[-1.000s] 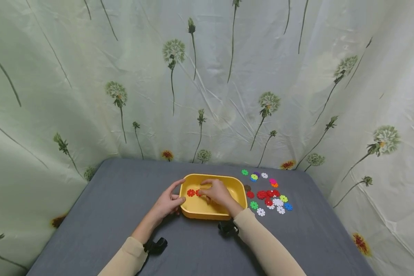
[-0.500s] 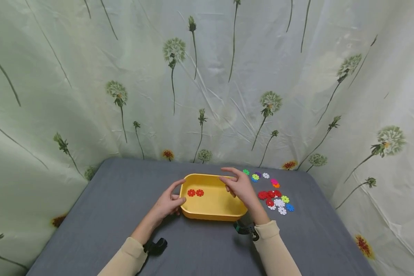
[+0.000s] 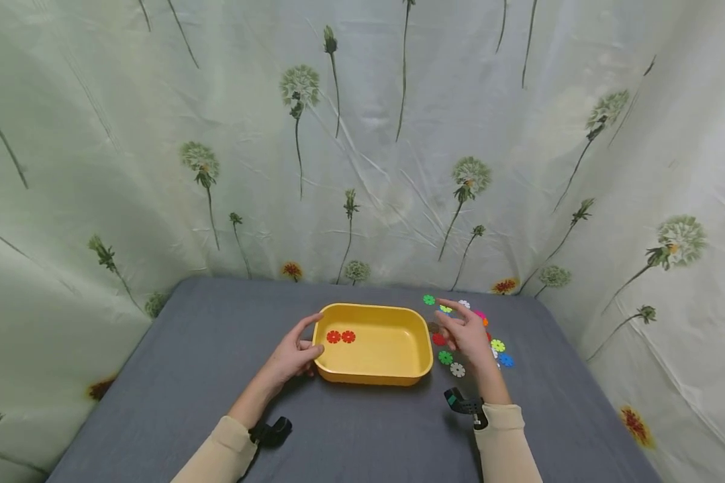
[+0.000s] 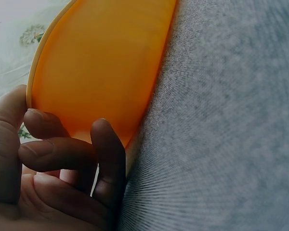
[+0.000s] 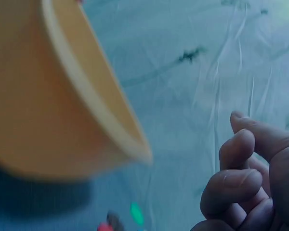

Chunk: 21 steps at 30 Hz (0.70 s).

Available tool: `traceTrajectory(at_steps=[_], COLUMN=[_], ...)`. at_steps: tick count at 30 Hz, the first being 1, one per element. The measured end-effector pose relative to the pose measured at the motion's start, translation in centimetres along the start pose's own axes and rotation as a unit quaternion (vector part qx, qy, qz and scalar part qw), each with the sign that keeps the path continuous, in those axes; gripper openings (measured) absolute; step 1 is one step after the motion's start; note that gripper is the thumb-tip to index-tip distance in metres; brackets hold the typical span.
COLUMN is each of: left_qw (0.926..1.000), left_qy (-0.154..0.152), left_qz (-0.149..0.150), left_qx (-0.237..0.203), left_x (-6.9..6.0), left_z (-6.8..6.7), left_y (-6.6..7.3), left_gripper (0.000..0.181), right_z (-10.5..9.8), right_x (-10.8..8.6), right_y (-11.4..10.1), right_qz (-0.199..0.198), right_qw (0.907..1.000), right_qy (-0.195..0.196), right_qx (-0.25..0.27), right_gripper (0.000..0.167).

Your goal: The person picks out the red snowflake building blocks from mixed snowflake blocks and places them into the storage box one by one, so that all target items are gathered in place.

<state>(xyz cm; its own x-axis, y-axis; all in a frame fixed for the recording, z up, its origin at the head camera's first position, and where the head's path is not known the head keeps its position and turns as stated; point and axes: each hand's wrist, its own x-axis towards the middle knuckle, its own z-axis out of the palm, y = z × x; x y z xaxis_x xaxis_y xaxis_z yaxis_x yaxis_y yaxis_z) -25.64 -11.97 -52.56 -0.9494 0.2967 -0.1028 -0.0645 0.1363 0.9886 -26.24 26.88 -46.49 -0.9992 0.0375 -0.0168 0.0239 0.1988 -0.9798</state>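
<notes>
Discs (image 3: 445, 357) right of frame centre flank the nearer right hand (image 3: 468, 337), loosely bent and empty, while the left hand (image 3: 290, 354) grips the tray (image 3: 371, 379).

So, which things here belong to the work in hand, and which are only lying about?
Probably for the job:
yellow tray, held by the left hand
two red pieces inside it
loose colored pieces near the right hand

Just around:
gray cloth underneath
floral curtain behind
black wrist cameras
</notes>
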Motion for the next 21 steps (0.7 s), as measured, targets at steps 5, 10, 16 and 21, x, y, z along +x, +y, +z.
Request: traceTrajectory(at_steps=[5,10,16,21], left_qw=[1.0000,0.9999,1.0000,1.0000], left_qy=[0.004,0.010,0.000,0.002], left_qz=[-0.002,0.001,0.001,0.004], left_qx=[0.002,0.003,0.004,0.003], left_x=[-0.1,-0.1,-0.1,-0.1], left_z=[0.0,0.0,0.0,0.0], left_y=[0.1,0.2,0.0,-0.2], left_gripper=[0.073,0.073,0.073,0.073], right_z=[-1.5,-2.0,-2.1,-1.8], right_x=[0.5,1.0,1.1,1.1], right_y=[1.8,3.5,5.4,6.2], right_qz=[0.029,0.065,0.085,0.082], right_qw=[0.9991,0.9969,0.9931,0.9885], right_qy=[0.028,0.041,0.023,0.007], right_qx=[-0.014,-0.017,-0.077,-0.127], right_gripper=[0.055,0.055,0.059,0.061])
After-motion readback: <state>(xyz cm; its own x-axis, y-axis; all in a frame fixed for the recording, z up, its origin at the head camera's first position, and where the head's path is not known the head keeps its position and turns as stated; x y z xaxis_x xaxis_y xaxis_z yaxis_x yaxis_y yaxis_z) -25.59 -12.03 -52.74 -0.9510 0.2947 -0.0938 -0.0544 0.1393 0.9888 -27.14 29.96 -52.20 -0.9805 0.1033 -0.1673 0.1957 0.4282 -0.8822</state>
